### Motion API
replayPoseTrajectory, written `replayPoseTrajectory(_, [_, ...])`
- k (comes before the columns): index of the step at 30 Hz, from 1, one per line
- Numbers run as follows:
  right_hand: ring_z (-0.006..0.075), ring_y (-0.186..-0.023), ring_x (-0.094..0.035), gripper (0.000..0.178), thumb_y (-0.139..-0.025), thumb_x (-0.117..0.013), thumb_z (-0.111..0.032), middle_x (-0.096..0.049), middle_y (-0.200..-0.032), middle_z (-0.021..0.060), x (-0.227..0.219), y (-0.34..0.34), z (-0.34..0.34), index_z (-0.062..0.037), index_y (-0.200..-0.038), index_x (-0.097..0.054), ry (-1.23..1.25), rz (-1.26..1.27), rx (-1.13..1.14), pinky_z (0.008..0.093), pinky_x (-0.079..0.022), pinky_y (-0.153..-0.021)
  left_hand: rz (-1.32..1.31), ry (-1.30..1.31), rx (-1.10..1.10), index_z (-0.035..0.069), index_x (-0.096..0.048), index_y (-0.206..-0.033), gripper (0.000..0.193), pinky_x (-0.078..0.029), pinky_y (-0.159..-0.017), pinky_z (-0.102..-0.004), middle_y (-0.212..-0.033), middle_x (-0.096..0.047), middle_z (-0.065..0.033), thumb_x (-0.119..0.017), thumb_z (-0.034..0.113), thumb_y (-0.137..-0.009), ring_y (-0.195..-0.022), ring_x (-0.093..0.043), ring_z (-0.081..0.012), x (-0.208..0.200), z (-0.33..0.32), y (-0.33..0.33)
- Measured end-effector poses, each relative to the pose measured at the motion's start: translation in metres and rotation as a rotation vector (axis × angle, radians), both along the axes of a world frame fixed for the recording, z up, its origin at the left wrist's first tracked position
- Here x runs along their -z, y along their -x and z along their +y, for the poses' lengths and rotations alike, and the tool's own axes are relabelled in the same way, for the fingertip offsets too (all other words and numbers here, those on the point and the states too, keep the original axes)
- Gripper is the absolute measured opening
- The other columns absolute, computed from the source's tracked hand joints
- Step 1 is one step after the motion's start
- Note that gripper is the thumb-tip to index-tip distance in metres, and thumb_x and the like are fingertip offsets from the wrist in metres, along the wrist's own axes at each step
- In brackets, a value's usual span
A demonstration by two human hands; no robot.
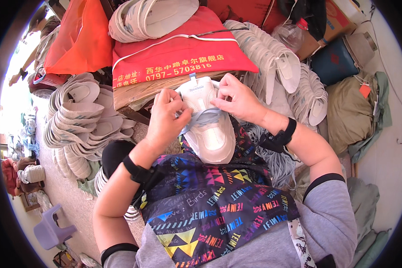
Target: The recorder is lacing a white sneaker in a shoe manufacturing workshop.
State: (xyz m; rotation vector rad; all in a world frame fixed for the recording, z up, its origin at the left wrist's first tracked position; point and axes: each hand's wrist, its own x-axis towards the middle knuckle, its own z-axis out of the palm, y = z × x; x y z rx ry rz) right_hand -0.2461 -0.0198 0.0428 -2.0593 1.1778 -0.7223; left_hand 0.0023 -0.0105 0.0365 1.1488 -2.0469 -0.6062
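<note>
A white sneaker [213,142] with mesh panels rests over my lap against the bench edge, its toe toward me and its tongue pointing away. A grey-blue shoelace [206,118] crosses its front in loose bands. On the left side of the shoe, my left hand [167,112] is closed, thumb and fingertips pinched at the lace. My right hand [237,99] is closed at the opposite eyelet edge, thumb and forefinger together beside the tongue; what lies between those fingertips is hidden. A patterned dark apron [219,214] covers my front under the shoe.
A wooden bench [138,99] carries a red bag [178,58] and nested white shoes [152,20]. More stacked shoes stand left [76,118] and right [272,62]. Grey-blue laces [277,167] hang by my right forearm. A purple plastic stool [53,228] stands at lower left, an olive sack [350,107] at right.
</note>
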Motion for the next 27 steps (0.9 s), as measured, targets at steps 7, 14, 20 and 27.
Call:
replayPoseTrajectory(7, [0.0214,-0.078,-0.059,0.014,-0.086,-0.066,-0.016,-0.053,-0.095,0.0064,-0.021,0.004,0.003,-0.0023,-0.086,-0.065,0.064,0.074,-0.060,0.0336,-0.049,-0.072,0.003,0.032,-0.126,0.004,-0.065,-0.071,0.009,-0.038,-0.086,-0.0361,-0.095,-0.053,-0.0069,-0.072,0.008,-0.073,-0.097,-0.046,-0.0271,-0.001,0.007,0.011])
replayPoseTrajectory(14, [0.0250,-0.077,-0.060,0.007,-0.087,-0.062,-0.008,-0.059,-0.086,0.0056,-0.061,-0.024,-0.008,-0.0038,-0.092,-0.063,-0.138,0.077,-0.162,0.0339,-0.049,-0.071,0.637,-0.398,0.105,0.002,-0.065,-0.085,0.012,-0.040,-0.084,-0.0291,-0.095,-0.053,-0.0009,-0.062,0.012,-0.092,-0.093,-0.049,-0.0145,-0.082,0.001,0.000])
replayPoseTrajectory(20, [0.0311,-0.087,-0.059,0.013,-0.074,-0.064,-0.007,-0.057,-0.087,0.0104,-0.045,-0.035,-0.007,-0.0063,-0.085,-0.057,0.400,0.712,-0.250,0.0405,-0.051,-0.076,1.155,-0.581,0.245,0.005,-0.058,-0.095,0.022,-0.042,-0.068,-0.0223,-0.086,-0.056,-0.0018,-0.047,0.021,-0.104,-0.072,-0.051,-0.0078,-0.096,-0.006,-0.025])
replayPoseTrajectory(27, [0.0340,-0.090,-0.061,0.007,-0.077,-0.061,-0.006,-0.062,-0.088,0.0152,-0.052,-0.042,-0.009,-0.0008,-0.083,-0.059,0.263,0.526,-0.249,0.0442,-0.050,-0.079,0.898,-0.662,0.049,0.008,-0.057,-0.102,0.020,-0.026,-0.051,-0.0180,-0.068,-0.043,0.0067,-0.043,0.023,-0.106,-0.057,-0.034,-0.0019,-0.055,0.007,-0.047])
